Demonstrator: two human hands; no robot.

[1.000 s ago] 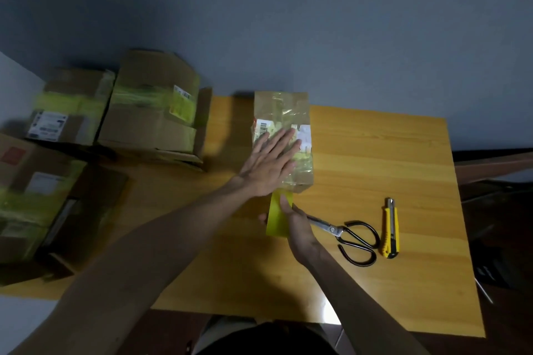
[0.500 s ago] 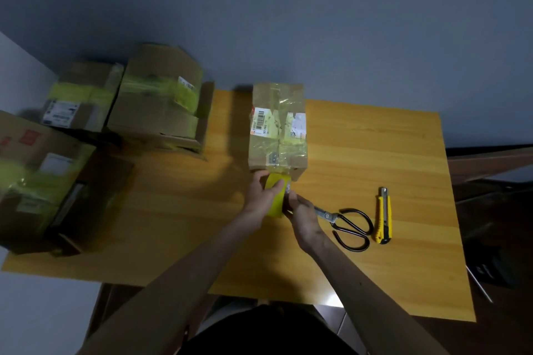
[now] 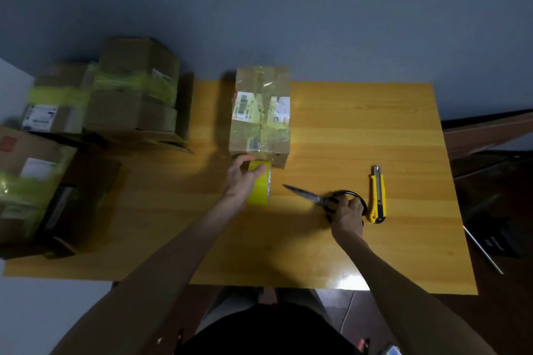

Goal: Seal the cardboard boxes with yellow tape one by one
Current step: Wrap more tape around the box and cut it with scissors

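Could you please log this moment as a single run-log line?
step: sealing cardboard box | left hand: holds yellow tape by box | right hand: grips scissors | utility knife: on table

A box (image 3: 259,112) is sitting at the tabletop's (image 3: 360,130) far edge, the tape roll (image 3: 259,190) sitting just before it, scissors (image 3: 305,194) lying to the roll's right, a knife (image 3: 378,196) lying just beyond them, stacked boxes (image 3: 129,95) crowding the left side

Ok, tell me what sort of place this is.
Likely a makeshift packing station in a home or small office, not a warehouse: a plain wooden table, taped cardboard boxes piled at its left, and scissors, a utility knife and yellow tape beside the box being sealed.
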